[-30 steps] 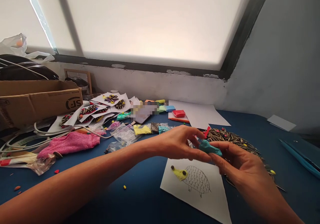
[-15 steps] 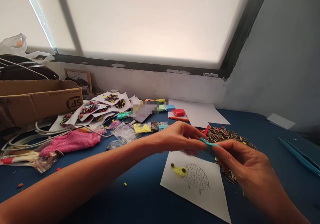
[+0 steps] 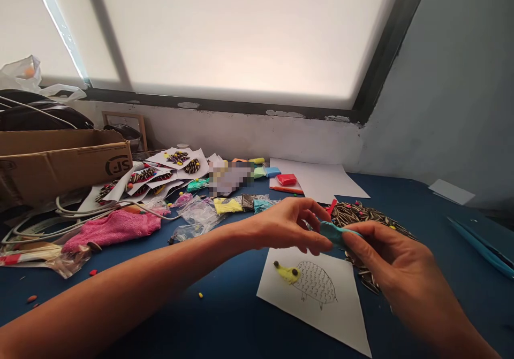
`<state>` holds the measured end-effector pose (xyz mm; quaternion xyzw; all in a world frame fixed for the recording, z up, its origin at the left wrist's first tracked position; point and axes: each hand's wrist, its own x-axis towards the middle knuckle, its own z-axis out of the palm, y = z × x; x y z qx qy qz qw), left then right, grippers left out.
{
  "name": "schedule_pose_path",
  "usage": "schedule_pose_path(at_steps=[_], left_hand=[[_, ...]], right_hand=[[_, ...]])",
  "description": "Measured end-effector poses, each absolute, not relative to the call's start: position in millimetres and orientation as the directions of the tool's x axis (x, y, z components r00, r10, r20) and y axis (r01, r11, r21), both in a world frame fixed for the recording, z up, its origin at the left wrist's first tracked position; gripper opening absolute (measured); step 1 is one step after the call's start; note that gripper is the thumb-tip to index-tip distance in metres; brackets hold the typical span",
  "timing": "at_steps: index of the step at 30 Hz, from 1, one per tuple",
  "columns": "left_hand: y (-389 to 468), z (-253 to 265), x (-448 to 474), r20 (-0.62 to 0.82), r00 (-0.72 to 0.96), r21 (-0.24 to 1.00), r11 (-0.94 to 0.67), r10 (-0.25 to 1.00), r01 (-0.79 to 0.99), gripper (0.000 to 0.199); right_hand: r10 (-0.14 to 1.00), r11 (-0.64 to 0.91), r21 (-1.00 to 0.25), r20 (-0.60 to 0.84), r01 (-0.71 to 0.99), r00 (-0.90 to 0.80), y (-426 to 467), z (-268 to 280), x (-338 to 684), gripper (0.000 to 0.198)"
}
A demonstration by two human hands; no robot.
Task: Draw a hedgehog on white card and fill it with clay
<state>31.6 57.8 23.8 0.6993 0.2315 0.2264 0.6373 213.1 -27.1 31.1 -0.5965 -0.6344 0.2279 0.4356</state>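
A flattened piece of turquoise modelling clay [image 3: 332, 234] is pinched between the thumb and fingers of my right hand [image 3: 395, 260]. My left hand [image 3: 287, 225] is at the clay's left end, its thumb and fingers apart; whether a fingertip still touches the clay I cannot tell. Below both hands lies a white sheet [image 3: 277, 303] with a hedgehog drawing [image 3: 317, 284]. The hedgehog's head is covered in yellow clay [image 3: 286, 274], with dark dots for eye and nose. Striped sunflower seeds [image 3: 361, 217] are heaped behind my right hand.
Clay packets, including a red one [image 3: 286, 179] and a yellow one [image 3: 228, 205], lie along the back. Seed-covered paper pictures [image 3: 176, 158] are piled at left near a cardboard box [image 3: 64, 158], cables and a pink cloth [image 3: 116, 226]. A blue folder [image 3: 480, 246] lies far right.
My left thumb and fingers have spread apart from their pinch at the clay. The turquoise piece shows a broader face now, still in my right hand.
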Motion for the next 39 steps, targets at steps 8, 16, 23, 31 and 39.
schedule_pose_path(at_steps=[8,16,23,31,39], left_hand=[[53,20,34,-0.042,0.818,0.979,-0.141,0.573,0.149,0.019],[55,19,34,-0.08,0.813,0.974,-0.13,0.577,0.188,0.019],[57,28,27,-0.034,0.832,0.943,-0.259,0.554,0.21,0.039],[59,36,29,0.024,0.713,0.99,-0.114,0.701,0.079,0.019],[58,31,28,0.059,0.788,0.983,-0.175,0.613,0.063,0.036]], right_hand=[[0.95,0.196,-0.785,0.3,0.588,0.084,-29,29,207,0.029],[0.967,0.164,-0.809,0.243,0.565,0.069,-27,27,214,0.04],[0.98,0.152,-0.838,0.196,0.525,0.029,-28,29,213,0.032],[0.989,0.093,-0.834,0.142,0.545,0.048,-26,29,217,0.041],[0.998,0.07,-0.815,0.052,0.575,-0.047,-26,27,219,0.037]])
